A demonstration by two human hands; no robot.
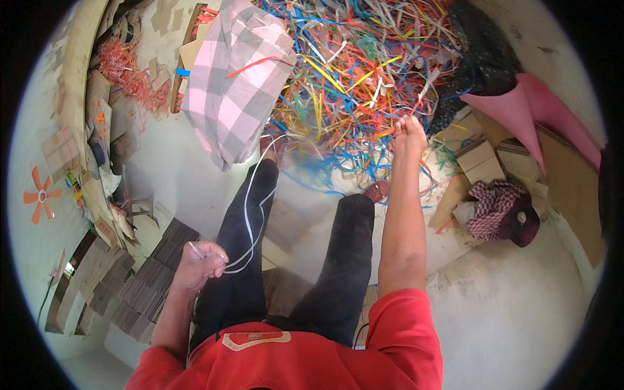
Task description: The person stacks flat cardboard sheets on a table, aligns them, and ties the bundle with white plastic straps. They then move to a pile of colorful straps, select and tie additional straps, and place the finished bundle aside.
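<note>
- Over my lap, head view: my left hand (200,263) is closed, fingers pinched on a white strap (249,214); the strap loops down by my left thigh and runs up along the leg toward the pile
- my right hand (409,135) is stretched far out at the edge of the strap pile (354,71); fingers look bunched together among the strands; too blurred to tell whether they grip one
- pile is a tangle of blue, yellow, red, white and green straps on the floor ahead of my feet
- pink-and-grey checked bag (237,78) stands just left of the pile, beyond my left knee
- stacked dark cardboard sheets (153,279) lie on the floor beside my left hand
- pink sheet (530,110) and small cardboard boxes (481,159) sit right of the pile; a checked cloth bundle (497,208) near them
</note>
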